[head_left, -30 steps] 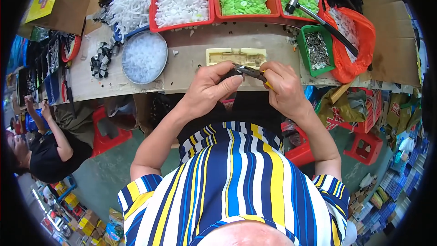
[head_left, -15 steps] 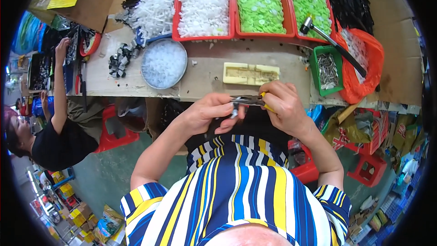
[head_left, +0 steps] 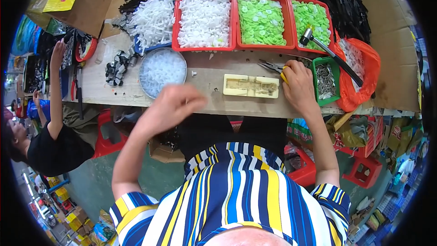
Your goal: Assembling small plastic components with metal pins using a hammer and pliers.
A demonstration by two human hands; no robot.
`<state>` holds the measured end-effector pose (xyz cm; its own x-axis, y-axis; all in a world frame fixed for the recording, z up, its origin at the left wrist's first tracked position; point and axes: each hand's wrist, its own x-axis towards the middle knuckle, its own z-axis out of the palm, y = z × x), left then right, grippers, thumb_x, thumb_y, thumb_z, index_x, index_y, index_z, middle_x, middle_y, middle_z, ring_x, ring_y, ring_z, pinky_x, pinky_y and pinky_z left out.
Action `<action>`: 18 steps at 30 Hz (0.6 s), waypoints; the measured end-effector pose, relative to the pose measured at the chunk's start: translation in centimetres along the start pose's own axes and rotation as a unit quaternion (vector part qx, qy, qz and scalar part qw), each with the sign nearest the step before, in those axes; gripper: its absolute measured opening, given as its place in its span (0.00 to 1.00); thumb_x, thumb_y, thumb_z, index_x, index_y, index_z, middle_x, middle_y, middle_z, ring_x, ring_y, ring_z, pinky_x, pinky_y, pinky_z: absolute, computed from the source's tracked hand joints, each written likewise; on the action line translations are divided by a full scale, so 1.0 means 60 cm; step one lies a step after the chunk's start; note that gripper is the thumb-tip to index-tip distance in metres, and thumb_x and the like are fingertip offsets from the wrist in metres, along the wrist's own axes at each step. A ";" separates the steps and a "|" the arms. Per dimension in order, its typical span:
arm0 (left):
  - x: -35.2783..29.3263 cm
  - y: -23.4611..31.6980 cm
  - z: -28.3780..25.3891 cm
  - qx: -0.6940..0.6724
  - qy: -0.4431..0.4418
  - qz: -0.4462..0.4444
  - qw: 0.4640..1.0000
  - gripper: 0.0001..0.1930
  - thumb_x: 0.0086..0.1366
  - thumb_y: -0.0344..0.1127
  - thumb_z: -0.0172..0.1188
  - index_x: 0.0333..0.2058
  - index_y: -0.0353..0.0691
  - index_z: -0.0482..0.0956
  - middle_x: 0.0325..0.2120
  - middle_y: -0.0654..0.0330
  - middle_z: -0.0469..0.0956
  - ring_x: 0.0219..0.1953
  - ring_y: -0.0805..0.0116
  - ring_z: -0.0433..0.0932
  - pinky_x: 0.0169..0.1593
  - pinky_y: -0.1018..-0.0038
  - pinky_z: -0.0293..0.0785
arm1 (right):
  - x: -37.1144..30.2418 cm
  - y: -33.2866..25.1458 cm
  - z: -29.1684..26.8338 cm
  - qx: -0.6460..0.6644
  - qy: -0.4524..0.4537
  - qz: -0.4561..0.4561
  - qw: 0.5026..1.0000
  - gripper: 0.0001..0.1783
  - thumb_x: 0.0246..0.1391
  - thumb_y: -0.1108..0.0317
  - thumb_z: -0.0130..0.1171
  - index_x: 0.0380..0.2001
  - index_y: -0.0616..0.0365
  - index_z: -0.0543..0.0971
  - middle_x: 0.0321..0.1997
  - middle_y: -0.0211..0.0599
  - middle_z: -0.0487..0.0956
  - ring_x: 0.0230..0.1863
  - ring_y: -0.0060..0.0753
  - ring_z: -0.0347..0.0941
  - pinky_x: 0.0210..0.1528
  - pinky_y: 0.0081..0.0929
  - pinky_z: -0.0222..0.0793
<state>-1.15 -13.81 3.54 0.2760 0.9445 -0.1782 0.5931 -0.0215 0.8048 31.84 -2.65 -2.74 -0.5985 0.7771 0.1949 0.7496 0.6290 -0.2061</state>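
A pair of pliers (head_left: 273, 67) lies low over the counter (head_left: 205, 70), its yellow handles largely hidden under the right hand (head_left: 299, 81), its dark metal nose pointing left and slightly away from the person. Farther left sits a round dish (head_left: 141, 81) with a greyish rim — it stands flat, filled with small, translucent white pieces (head_left: 162, 69) in a loose heap. The blurred left hand (head_left: 175, 105) covers part of its near edge; whether they touch cannot be told.
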 end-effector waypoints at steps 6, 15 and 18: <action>0.295 -0.005 -0.107 0.230 0.195 0.261 0.917 0.06 0.58 0.26 0.63 0.35 0.34 0.84 0.32 0.51 0.83 0.36 0.57 0.83 0.40 0.67 0.78 | -0.007 0.007 -0.009 0.041 -0.050 0.020 0.998 0.21 0.46 0.73 0.61 0.46 0.58 0.72 0.53 0.44 0.69 0.60 0.48 0.64 0.63 0.54 0.58; 0.557 -0.127 -0.199 0.452 0.184 0.180 0.854 0.12 0.55 0.23 0.58 0.38 0.35 0.83 0.38 0.46 0.80 0.45 0.48 0.79 0.50 0.60 0.76 | -0.015 0.012 -0.042 0.145 -0.054 0.028 0.988 0.25 0.47 0.74 0.64 0.51 0.59 0.73 0.57 0.48 0.69 0.60 0.53 0.66 0.60 0.44 0.63; 0.549 -0.117 -0.193 0.469 0.180 0.141 0.853 0.12 0.54 0.23 0.58 0.38 0.34 0.83 0.38 0.46 0.81 0.45 0.48 0.79 0.50 0.60 0.76 | -0.011 0.013 -0.047 0.164 -0.053 0.031 0.985 0.25 0.47 0.76 0.64 0.51 0.60 0.73 0.56 0.48 0.69 0.58 0.53 0.68 0.59 0.41 0.65</action>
<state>-4.97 21.25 -1.45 0.3574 0.8941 0.2700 0.9325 -0.3577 -0.0500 33.61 -2.74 -0.32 -0.5930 0.8018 0.0741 0.6654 0.5397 -0.5157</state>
